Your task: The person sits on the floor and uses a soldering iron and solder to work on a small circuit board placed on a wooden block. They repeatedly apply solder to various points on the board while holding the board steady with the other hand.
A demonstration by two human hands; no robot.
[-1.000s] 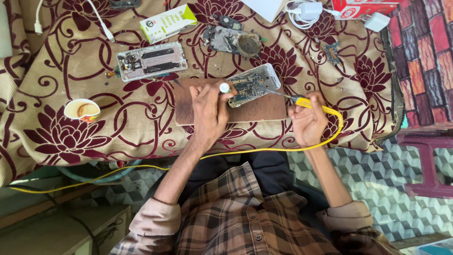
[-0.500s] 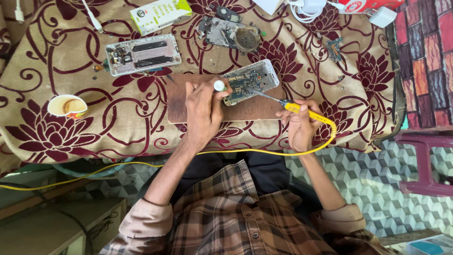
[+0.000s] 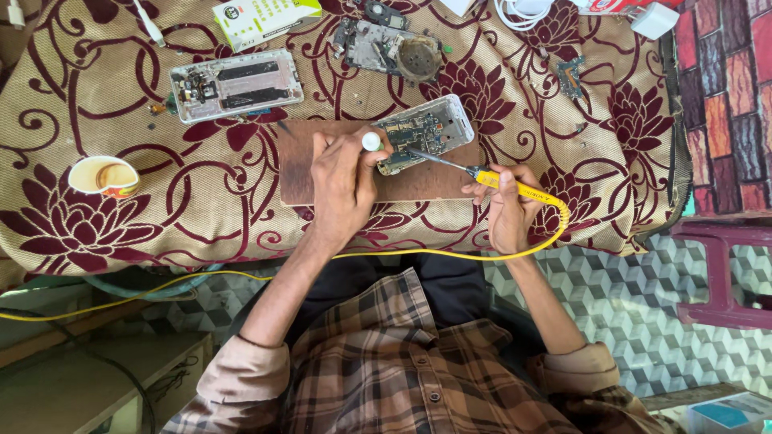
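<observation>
The left hand [image 3: 342,181] was curled narrow around a small white round-capped object [image 3: 371,141] pinched at its fingertips, its fingers resting on the near end of the opened white-framed phone with its bare green circuit board [image 3: 425,133]. The right hand [image 3: 508,207] was closed around the yellow-handled soldering iron [image 3: 490,178], whose thin metal tip reached over to the board just beyond the left fingertips. Its yellow cord [image 3: 450,254] looped behind the right wrist and ran off past the left forearm.

The phone lay tilted on a brown rectangular wooden board [image 3: 297,165] under both hands. Beyond the left hand lay a second opened silver phone body [image 3: 236,83], and further out a dismantled grey device with a round speaker [image 3: 394,48] and a white-and-green carton [image 3: 265,18]. Well out to the left stood a small round cup with orange print [image 3: 103,175].

Everything rested on a beige cloth with maroon flowers and scrolls [image 3: 145,217]. Below lay grey patterned floor tiles [image 3: 635,321].
</observation>
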